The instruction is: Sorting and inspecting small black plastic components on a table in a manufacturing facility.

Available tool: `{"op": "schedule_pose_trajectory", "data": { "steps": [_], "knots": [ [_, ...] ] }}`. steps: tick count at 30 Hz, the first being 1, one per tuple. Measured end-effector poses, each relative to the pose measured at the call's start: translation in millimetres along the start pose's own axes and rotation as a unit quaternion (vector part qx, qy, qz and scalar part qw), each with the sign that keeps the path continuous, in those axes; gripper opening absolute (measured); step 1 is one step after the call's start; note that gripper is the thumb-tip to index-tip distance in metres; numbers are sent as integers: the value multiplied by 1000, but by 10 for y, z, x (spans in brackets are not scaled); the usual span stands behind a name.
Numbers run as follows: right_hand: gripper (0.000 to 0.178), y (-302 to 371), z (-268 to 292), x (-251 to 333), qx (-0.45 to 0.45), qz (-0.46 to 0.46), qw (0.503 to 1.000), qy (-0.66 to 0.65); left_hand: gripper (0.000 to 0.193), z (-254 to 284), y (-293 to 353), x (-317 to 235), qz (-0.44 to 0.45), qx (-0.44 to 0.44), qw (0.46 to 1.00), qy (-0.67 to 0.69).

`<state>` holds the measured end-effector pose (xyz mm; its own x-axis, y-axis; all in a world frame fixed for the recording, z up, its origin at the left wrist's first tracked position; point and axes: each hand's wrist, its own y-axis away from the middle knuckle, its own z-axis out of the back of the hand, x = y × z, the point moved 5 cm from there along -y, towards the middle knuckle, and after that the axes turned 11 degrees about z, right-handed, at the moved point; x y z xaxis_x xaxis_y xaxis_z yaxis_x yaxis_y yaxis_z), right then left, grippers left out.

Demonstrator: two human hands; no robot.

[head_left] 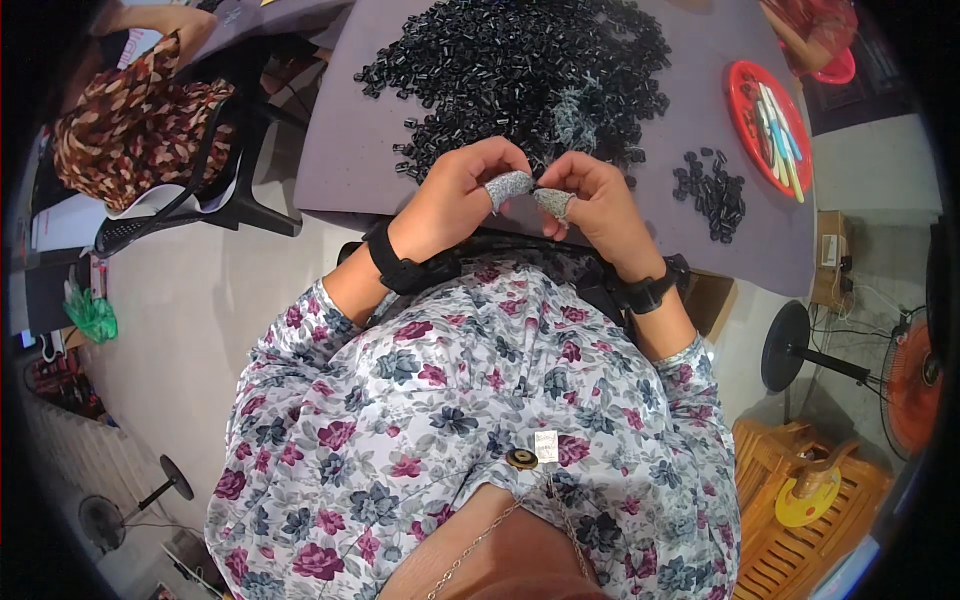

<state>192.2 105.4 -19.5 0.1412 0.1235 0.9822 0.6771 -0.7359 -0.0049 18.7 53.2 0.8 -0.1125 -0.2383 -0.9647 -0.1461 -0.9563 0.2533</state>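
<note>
You sit at a grey table [340, 140], your left hand [455, 195] and right hand [603, 210] meeting at its near edge. Both hands are pinching, thumb toward fingertips, at one tiny black piece [533, 186]; it is mostly hidden where they meet, just in front of the large heap. The step in hand looks like close fingertip work on that single piece — the next move seems to call for a firm, even pinch from both sides.

Counting: two hands, two grey thumb wraps [510, 184], one on each thumb, and two black wrist straps [388, 258]. There is one large heap of small black pieces [500, 60], too many to count, with one blue-grey thread tangle [577, 115] on it. To your right lies one smaller pile of black pieces [712, 200], beside one red tray [737, 112] holding several slim tools [780, 130] — overlapping, so I cannot count them. Two other people show partly: patterned clothing [150, 140] at left, a red sleeve [832, 30] at upper right.
</note>
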Motion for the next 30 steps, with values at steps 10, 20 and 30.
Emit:
{"op": "schedule_pose_trajectory", "data": {
  "steps": [10,20,30],
  "knots": [
    [22,-7,-25,-27,8,-1,1000,-19,28,7,-4,-79,-3,25,999,-31],
    [28,17,-134,94,70,0,997,-18,37,60,-82,31,77,72,991,83],
    [30,73,-240,102,103,-17,993,54,51,-10,-53,52,110,90,990,15]
  ]
}}
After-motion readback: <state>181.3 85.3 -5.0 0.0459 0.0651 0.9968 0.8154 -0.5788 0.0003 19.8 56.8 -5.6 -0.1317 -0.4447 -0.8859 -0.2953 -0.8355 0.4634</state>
